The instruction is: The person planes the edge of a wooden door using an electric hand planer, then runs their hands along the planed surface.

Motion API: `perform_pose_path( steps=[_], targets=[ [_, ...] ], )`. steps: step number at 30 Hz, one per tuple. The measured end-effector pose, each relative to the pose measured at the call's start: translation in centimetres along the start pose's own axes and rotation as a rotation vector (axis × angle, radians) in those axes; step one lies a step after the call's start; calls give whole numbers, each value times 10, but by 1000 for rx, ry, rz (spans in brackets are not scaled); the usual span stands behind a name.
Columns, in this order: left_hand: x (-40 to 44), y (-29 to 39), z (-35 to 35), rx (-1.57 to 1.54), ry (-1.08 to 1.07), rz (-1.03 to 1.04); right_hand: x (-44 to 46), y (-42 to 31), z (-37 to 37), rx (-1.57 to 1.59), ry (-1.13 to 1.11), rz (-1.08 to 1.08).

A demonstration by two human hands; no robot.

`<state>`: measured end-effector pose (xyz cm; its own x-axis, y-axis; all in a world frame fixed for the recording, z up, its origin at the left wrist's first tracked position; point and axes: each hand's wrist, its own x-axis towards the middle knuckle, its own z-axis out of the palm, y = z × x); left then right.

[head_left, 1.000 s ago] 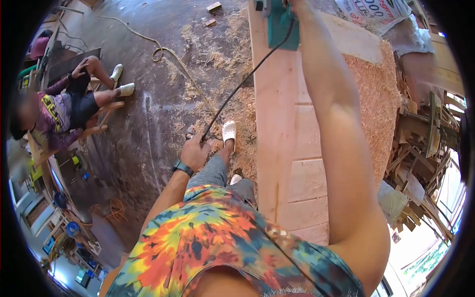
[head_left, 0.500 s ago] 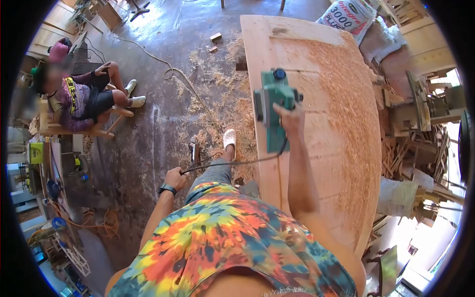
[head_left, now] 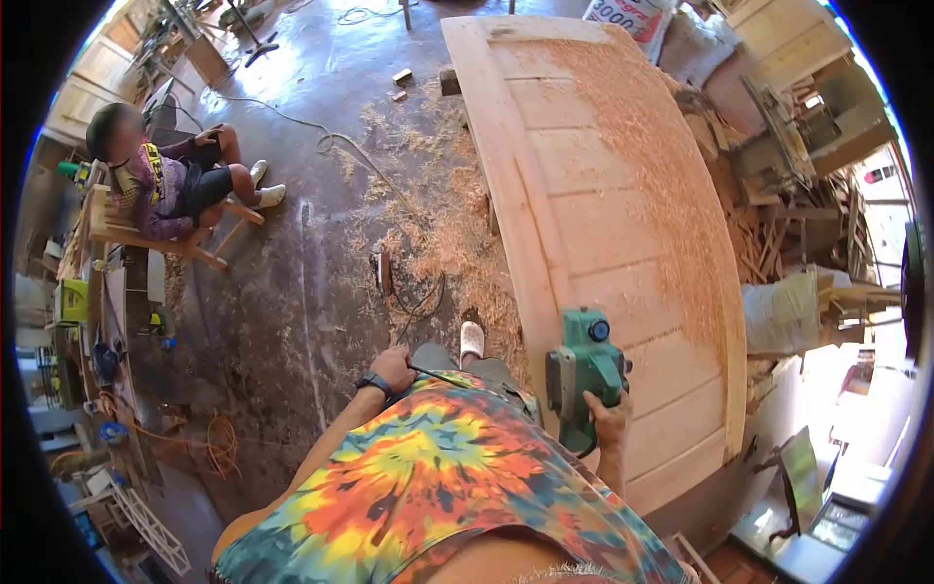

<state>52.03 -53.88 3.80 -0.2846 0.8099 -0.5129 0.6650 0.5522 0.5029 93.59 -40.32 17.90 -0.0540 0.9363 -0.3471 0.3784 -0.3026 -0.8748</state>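
Note:
A green electric planer (head_left: 590,370) rests on the near left part of a large panelled wooden door (head_left: 598,224). My right hand (head_left: 609,420) is closed round the planer's handle. Beside my waist, my left hand (head_left: 394,370) grips a black power cord (head_left: 438,374), which runs across the front of the shirt. Wood shavings (head_left: 671,214) cover much of the door's far and right side. The planer's underside is hidden against the wood.
Another person (head_left: 180,180) sits on a wooden chair (head_left: 122,232) at the left. Shavings (head_left: 433,229) and a cable (head_left: 331,139) lie on the floor. Scrap wood (head_left: 778,229) is piled at the right, and a printed sack (head_left: 632,19) stands beyond the door.
The planer and my right hand have come back along the door from its far part to its near part. My left hand, still on the cord, has shifted nearer my waist.

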Motion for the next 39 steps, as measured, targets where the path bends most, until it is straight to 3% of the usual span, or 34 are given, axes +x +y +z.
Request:
perform_pose_path(
  steps=[6,8,10,11,12,14,15,20,24,29,34,39],
  targets=[
    [-55,-55,98,166,-117,113,-163,73,-23,230,315,142],
    [-72,-56,119,214,-56,181,-196,98,-28,250,340,169],
    [-90,-39,130,260,-125,209,-217,99,-45,230,365,253],
    [-114,-46,140,290,-97,220,-240,109,-47,208,393,314],
    [-155,-70,153,333,-212,209,-298,132,-45,250,400,235],
    [-272,-126,204,309,-154,295,-433,189,-56,278,427,192],
    [-292,-127,220,292,-100,280,-444,213,-68,286,409,201],
    [-250,-114,290,341,-247,310,-402,266,-109,362,468,304],
    [-248,-125,290,337,-295,248,-430,281,-113,389,560,335],
    [-224,-88,264,479,-377,248,-422,286,-117,348,577,346],
    [-270,-9,335,583,-445,215,-444,333,-215,138,401,356],
    [-286,-25,371,608,-487,150,-436,347,-221,-7,170,323]
  ],
)
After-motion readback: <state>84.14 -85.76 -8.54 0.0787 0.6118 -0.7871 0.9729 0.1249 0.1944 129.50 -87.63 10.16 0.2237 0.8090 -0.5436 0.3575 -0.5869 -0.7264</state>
